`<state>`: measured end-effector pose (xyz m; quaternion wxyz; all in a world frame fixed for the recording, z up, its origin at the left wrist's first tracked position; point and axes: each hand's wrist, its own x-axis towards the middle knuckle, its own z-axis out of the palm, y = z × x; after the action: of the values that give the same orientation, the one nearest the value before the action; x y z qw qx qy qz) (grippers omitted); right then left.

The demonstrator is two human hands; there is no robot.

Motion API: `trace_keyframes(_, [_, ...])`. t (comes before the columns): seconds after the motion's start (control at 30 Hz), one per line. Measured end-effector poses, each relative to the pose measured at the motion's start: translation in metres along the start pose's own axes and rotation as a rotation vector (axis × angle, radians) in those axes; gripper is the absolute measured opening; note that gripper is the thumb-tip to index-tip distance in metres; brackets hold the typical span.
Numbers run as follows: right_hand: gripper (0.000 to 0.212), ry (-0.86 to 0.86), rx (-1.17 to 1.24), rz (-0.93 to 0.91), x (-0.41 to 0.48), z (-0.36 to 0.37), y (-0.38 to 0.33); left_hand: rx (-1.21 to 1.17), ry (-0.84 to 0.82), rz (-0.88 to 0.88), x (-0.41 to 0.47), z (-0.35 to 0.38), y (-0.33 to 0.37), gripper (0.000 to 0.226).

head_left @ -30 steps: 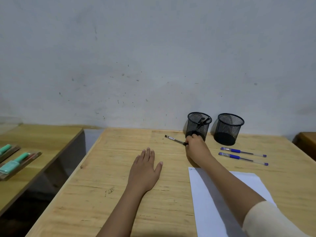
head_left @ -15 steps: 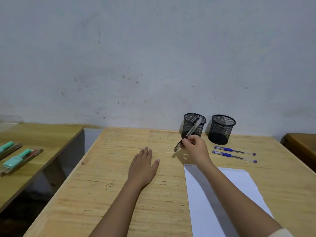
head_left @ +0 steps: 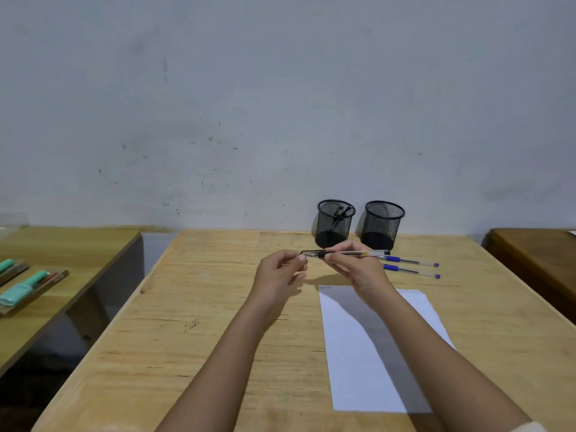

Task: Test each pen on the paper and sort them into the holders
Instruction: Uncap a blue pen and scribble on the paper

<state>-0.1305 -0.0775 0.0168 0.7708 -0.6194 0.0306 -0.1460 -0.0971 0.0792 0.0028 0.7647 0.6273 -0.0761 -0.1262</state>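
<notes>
Centre frame, above the wooden table (head_left: 202,307): clear-barrelled pen (head_left: 358,253) held level, left hand (head_left: 280,272) pinching its dark cap end between thumb and forefinger, right hand (head_left: 358,266) pinching the barrel near the grip, other fingers loosely curled. Behind the hands, near the table's far edge, two mesh holders stand side by side, left holder (head_left: 335,224) with a dark pen leaning inside, right holder (head_left: 383,226); two blue pens (head_left: 408,261) lie just right of the hands. White paper (head_left: 374,353) lies under the right forearm; broad bare wood runs from the left forearm to the table's left edge.
</notes>
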Motion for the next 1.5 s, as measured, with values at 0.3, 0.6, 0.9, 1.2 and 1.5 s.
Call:
trace_keyframes(0.3, [0.016,0.020,0.135,0.016,-0.015,-0.011,-0.012,0.059,-0.156,0.130,0.004,0.007,0.015,0.007])
trace_keyframes(0.6, [0.010,0.143,0.105,-0.020,-0.014,-0.018,-0.031,0.165,-0.018,0.236,0.004,0.008,0.029,0.016])
trace_keyframes(0.9, [0.016,0.349,0.219,-0.047,-0.025,-0.079,-0.037,0.290,0.210,0.107,0.000,-0.068,0.013,0.006])
trace_keyframes(1.2, [0.014,0.312,0.155,0.061,-0.018,-0.059,-0.001,0.676,0.132,0.245,0.009,-0.030,-0.033,0.014])
trace_keyframes(1.5, [0.013,0.240,0.055,0.122,-0.007,-0.051,0.014,1.038,0.130,0.393,0.021,-0.024,-0.043,0.028])
